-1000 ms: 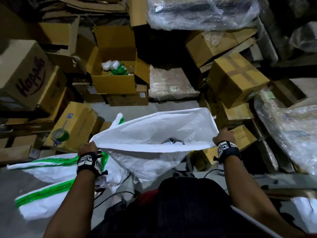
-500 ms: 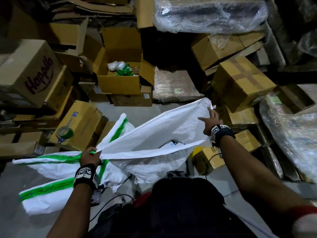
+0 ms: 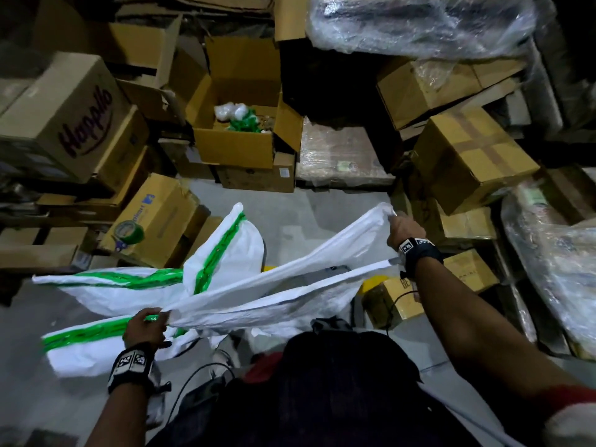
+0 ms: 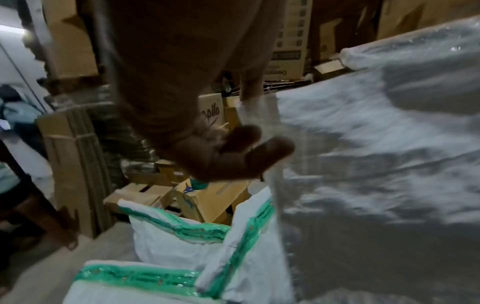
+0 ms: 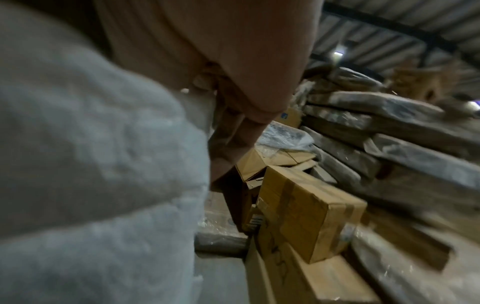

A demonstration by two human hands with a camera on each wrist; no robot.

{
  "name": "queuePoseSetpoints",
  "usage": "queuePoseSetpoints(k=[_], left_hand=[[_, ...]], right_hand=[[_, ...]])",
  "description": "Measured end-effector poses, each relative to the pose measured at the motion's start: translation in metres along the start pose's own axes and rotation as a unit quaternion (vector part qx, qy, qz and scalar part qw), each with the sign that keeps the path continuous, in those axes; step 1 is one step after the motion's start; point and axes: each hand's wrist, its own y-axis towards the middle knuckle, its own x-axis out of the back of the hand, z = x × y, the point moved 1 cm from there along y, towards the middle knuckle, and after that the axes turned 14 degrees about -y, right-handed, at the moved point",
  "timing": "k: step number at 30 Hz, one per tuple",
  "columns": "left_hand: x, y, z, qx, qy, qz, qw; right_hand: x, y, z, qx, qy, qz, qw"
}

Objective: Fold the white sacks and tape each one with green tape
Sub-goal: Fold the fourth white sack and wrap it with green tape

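Observation:
A white sack (image 3: 283, 285) (image 4: 376, 164) (image 5: 91, 164) stretches slanted in the air between my two hands. My left hand (image 3: 146, 327) (image 4: 233, 152) grips its lower left corner with curled fingers. Up at the far right, my right hand (image 3: 400, 227) (image 5: 233, 139) holds the other corner. Under the left hand, white sacks with green tape strips (image 3: 113, 282) (image 4: 166, 275) lie on the floor. A roll of green tape (image 3: 129, 232) rests on a tilted cardboard box (image 3: 154, 217).
Cardboard boxes crowd the space on all sides: an open box (image 3: 238, 137) with white and green items straight ahead, a taped box (image 3: 471, 156) (image 5: 309, 211) at right, plastic-wrapped bundles (image 3: 554, 259) further right. Grey floor (image 3: 306, 217) shows in the middle.
The sack went from held level and spread wide to pulled taut on a slant. My left hand dropped down and back; my right hand rose and reached forward.

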Motion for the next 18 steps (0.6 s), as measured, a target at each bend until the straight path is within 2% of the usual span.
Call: queuePoseSetpoints(k=[2,4,5,6,8,12,16,18], left_hand=[[-0.008,-0.006,0.001,0.103,-0.054,0.001,0.993],[-0.019,-0.017,0.006,0.243,-0.088,0.052,0.965],[-0.024,-0.02,0.011,0.289,-0.114,0.075,0.948],[-0.027,-0.02,0.014,0.299,-0.125,0.084,0.942],[-0.034,-0.014,0.013,0.253,-0.135,0.059,0.956],[-0.039,0.006,-0.023,0.127,-0.067,-0.004,0.99],[-0.059,0.008,-0.09,0.015,0.012,0.018,1.0],[-0.066,0.004,-0.13,-0.039,0.044,-0.002,0.998]], right_hand=[[0.01,-0.002,0.002,-0.045,0.094,-0.015,0.994],[0.017,-0.002,0.005,-0.07,0.143,-0.038,0.986],[0.019,-0.001,0.007,-0.069,0.147,-0.05,0.986],[0.02,-0.001,0.01,-0.064,0.142,-0.059,0.986],[0.023,-0.001,0.014,-0.056,0.141,-0.075,0.985],[0.04,0.0,0.004,-0.088,0.192,-0.118,0.97],[0.056,-0.006,-0.021,-0.181,0.266,-0.171,0.931],[0.065,-0.01,-0.032,-0.238,0.318,-0.188,0.899]])
